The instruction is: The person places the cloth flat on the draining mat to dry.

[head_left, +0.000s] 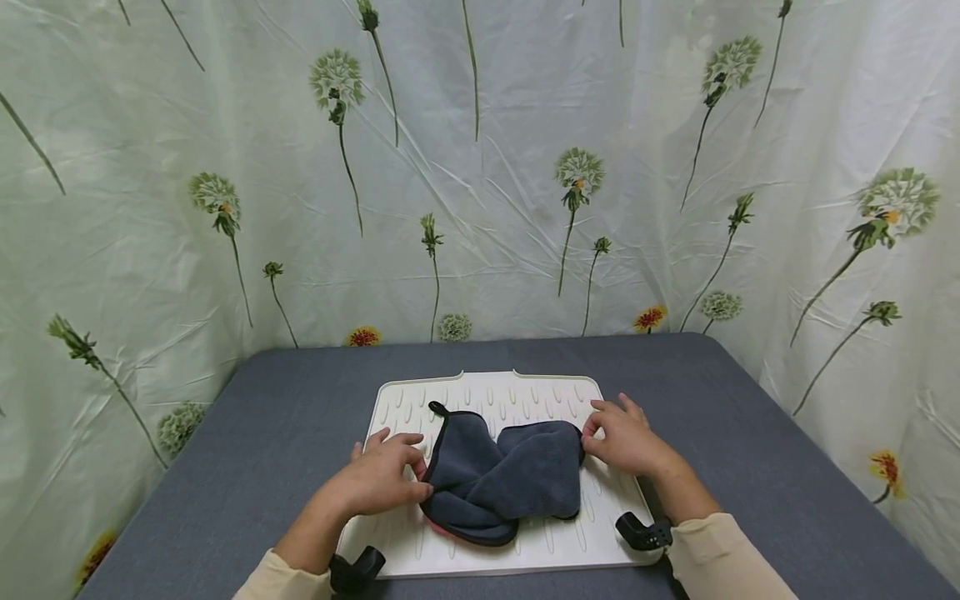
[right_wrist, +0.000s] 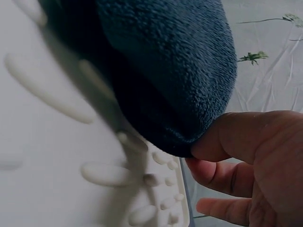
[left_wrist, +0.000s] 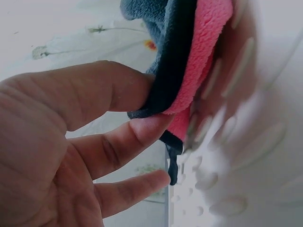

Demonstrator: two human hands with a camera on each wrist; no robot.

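A dark blue-grey cloth (head_left: 525, 475) with black edging and a pink underside lies rumpled over a white ridged tray (head_left: 405, 550). A small black loop sticks out at its upper left corner. My left hand (head_left: 386, 475) pinches the cloth's left edge between thumb and finger; in the left wrist view the pink side (left_wrist: 206, 52) shows under the dark border. At the other side my right hand (head_left: 622, 433) pinches the right edge, and the right wrist view shows the dark pile (right_wrist: 180, 71) bunched at the thumb tip.
The tray rests on a table with a dark grey cover (head_left: 300, 417). Behind and around it hangs a pale curtain (head_left: 495, 250) printed with dandelions. Each wrist carries a black camera mount, the right one (head_left: 643, 532) close over the tray's front right corner.
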